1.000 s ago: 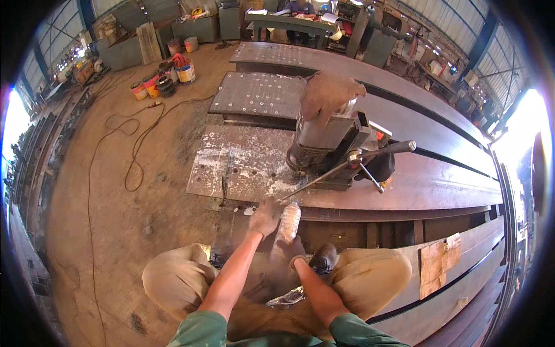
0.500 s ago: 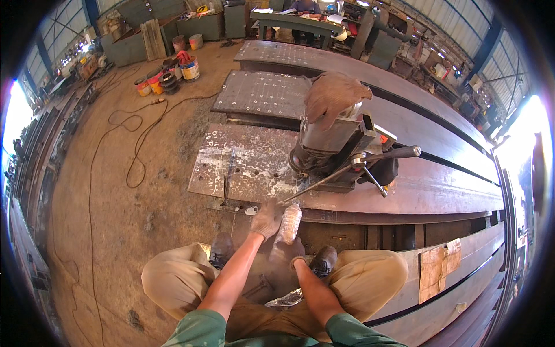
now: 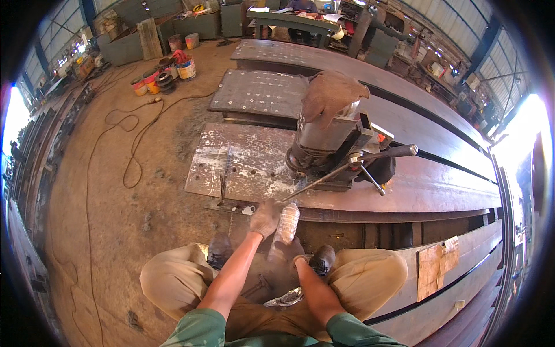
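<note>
My left hand (image 3: 265, 217), in a worn work glove, is closed on the lower end of a long metal lever (image 3: 321, 182). That lever runs up to the hub of a magnetic drill (image 3: 324, 130), which stands on a drilled steel beam (image 3: 248, 159) with a brown cloth (image 3: 334, 95) draped over its top. Between my knees, a gloved right hand (image 3: 293, 250) grips a clear plastic bottle (image 3: 287, 224). The bottle tilts upward, its far end close to the beam's near edge and beside my left hand. Shadow hides part of my right fingers.
More steel beams (image 3: 260, 89) lie parallel beyond and near me. A torn cardboard piece (image 3: 437, 269) rests on a beam at right. Paint buckets (image 3: 186, 69) and a looping cable (image 3: 134, 156) are on the floor at left. A person (image 3: 303, 7) sits at a far table.
The whole view has shifted slightly. Both hands keep their holds, and the lever and bottle show almost no movement.
</note>
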`<action>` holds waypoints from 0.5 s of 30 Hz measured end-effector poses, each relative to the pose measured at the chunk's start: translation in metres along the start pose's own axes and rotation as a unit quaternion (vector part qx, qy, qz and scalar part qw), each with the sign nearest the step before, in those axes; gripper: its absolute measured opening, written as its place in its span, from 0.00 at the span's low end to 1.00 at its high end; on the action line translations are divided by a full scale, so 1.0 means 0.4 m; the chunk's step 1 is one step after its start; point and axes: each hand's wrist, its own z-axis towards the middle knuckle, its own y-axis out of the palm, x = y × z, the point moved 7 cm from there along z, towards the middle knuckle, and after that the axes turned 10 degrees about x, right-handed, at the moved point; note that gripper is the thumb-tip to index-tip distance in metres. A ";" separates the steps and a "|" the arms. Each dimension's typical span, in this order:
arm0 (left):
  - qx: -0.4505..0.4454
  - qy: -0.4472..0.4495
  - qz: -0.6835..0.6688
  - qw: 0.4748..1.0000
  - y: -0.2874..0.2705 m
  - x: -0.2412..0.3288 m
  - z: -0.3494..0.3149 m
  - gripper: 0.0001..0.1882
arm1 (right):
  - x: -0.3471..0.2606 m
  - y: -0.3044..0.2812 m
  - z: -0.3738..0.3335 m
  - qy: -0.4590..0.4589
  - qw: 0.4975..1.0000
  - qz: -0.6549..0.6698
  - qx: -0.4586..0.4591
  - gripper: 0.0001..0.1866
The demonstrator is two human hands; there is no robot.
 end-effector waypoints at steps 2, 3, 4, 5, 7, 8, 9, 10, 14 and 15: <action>-0.002 -0.004 -0.015 1.000 0.003 0.018 0.002 0.29 | 0.014 -0.010 0.009 -0.012 0.999 0.024 -0.024 0.45; -0.003 -0.006 -0.023 1.000 0.005 0.027 0.003 0.28 | 0.020 -0.016 0.014 -0.025 0.999 0.014 -0.032 0.45; 0.006 -0.003 -0.028 1.000 0.007 0.027 0.006 0.28 | 0.019 -0.019 0.014 -0.040 0.998 0.002 -0.043 0.44; 0.018 -0.008 -0.029 0.999 0.008 0.004 0.006 0.27 | -0.009 -0.018 -0.007 -0.043 0.997 -0.015 -0.061 0.45; 0.031 -0.001 -0.034 0.999 0.014 -0.012 0.004 0.25 | -0.045 -0.033 -0.038 -0.045 0.994 -0.050 -0.086 0.45; 0.032 0.012 -0.039 0.999 0.018 -0.007 0.004 0.24 | -0.020 -0.035 -0.027 -0.047 0.996 -0.045 -0.066 0.45; 0.034 0.024 -0.044 0.998 0.022 -0.001 0.004 0.23 | -0.007 -0.035 -0.024 -0.050 0.997 -0.040 -0.046 0.46; 0.035 0.026 -0.041 0.998 0.022 -0.003 0.005 0.23 | -0.011 -0.035 -0.026 -0.054 0.998 -0.034 -0.030 0.46; 0.020 -0.003 -0.047 0.999 0.010 -0.001 0.004 0.23 | -0.016 -0.031 -0.025 -0.071 0.984 -0.155 -0.050 0.42; 0.011 -0.020 -0.053 0.998 0.006 0.003 0.001 0.24 | -0.010 -0.031 -0.023 -0.034 0.992 -0.115 -0.043 0.42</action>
